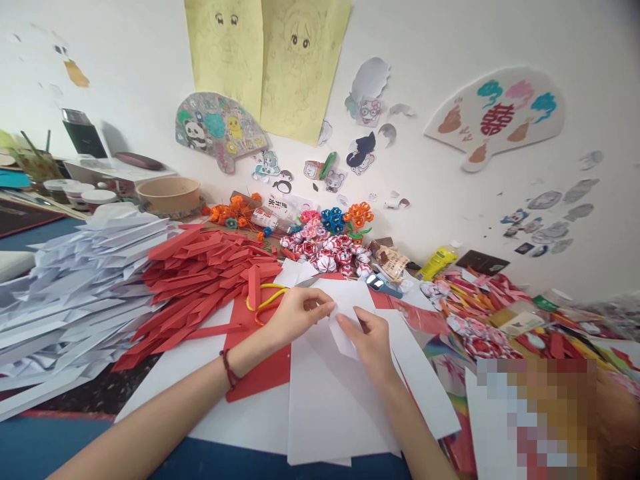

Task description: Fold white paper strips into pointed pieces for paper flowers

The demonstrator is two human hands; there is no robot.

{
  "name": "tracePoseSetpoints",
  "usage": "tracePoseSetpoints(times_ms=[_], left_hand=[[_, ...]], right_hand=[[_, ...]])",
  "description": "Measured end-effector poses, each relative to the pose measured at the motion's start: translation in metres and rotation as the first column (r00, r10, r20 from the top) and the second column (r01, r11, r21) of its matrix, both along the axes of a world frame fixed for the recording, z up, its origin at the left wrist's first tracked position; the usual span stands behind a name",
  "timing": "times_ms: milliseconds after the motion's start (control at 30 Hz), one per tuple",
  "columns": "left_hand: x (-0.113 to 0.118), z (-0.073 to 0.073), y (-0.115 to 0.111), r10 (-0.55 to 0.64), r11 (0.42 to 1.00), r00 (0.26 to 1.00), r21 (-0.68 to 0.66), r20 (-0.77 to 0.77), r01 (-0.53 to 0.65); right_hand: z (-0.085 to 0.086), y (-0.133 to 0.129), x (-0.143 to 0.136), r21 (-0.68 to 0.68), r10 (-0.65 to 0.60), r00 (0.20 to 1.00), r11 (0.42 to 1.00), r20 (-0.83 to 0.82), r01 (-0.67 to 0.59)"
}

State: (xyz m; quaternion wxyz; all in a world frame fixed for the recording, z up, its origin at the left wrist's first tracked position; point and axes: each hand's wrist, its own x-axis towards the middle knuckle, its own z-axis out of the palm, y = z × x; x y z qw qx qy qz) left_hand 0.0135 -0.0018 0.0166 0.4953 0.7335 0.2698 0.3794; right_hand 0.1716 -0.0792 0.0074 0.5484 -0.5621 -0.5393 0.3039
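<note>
My left hand (296, 313) and my right hand (367, 340) both pinch a small white sheet of paper (345, 337), folding it over a stack of larger white sheets (330, 400). A red cord bracelet (229, 369) circles my left wrist. Yellow-handled scissors (265, 300) lie on red paper (260, 373) just beyond my left hand. A pile of folded red paper strips (200, 280) lies to the left of the scissors.
A large heap of folded white strips (70, 293) fills the left. Paper flowers (325, 250) in red-white, orange, pink and blue sit against the wall. A brown bowl (167, 193), a blue-handled cutter (383, 285), a yellow tube (436, 263) and colourful paper scraps (480, 313) lie around.
</note>
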Motion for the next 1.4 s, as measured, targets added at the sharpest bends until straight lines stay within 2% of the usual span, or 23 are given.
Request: tracePoseSetpoints(times_ms=[267,567,733,867,933,1100,1400], left_hand=[[-0.0014,0.0064,-0.0046,0.1,0.987,0.992,0.136,-0.08,-0.089],[-0.0011,0.0011,-0.0007,-0.004,0.997,0.999,0.081,-0.033,0.006],[-0.0011,0.0037,-0.0005,0.035,0.999,0.999,0.038,-0.04,-0.033],[-0.0005,0.0041,0.0004,0.066,0.998,0.998,-0.013,-0.019,-0.066],[-0.0004,0.0038,0.001,0.038,0.997,0.999,-0.068,0.009,-0.037],[-0.0034,0.0063,0.0016,-0.112,0.966,0.991,-0.227,0.067,0.124],[-0.0063,0.0075,0.005,-0.161,0.948,0.98,-0.258,0.116,0.186]], right_hand=[[0.0001,-0.0001,0.0002,0.021,0.009,0.999,1.0,0.04,-0.01],[-0.0014,0.0,0.0012,0.038,-0.037,0.999,0.999,0.039,0.035],[0.0006,-0.0003,0.0004,0.042,-0.002,0.998,0.999,0.064,-0.001],[0.0027,-0.0003,0.0001,0.05,-0.03,0.996,0.998,0.088,0.025],[0.0032,-0.0006,0.0001,0.034,-0.024,0.997,0.999,0.07,0.022],[0.0032,-0.0023,0.0009,0.031,0.006,0.999,0.999,0.048,-0.008],[0.0012,-0.0019,0.003,0.052,-0.01,0.994,0.999,0.109,0.004]])
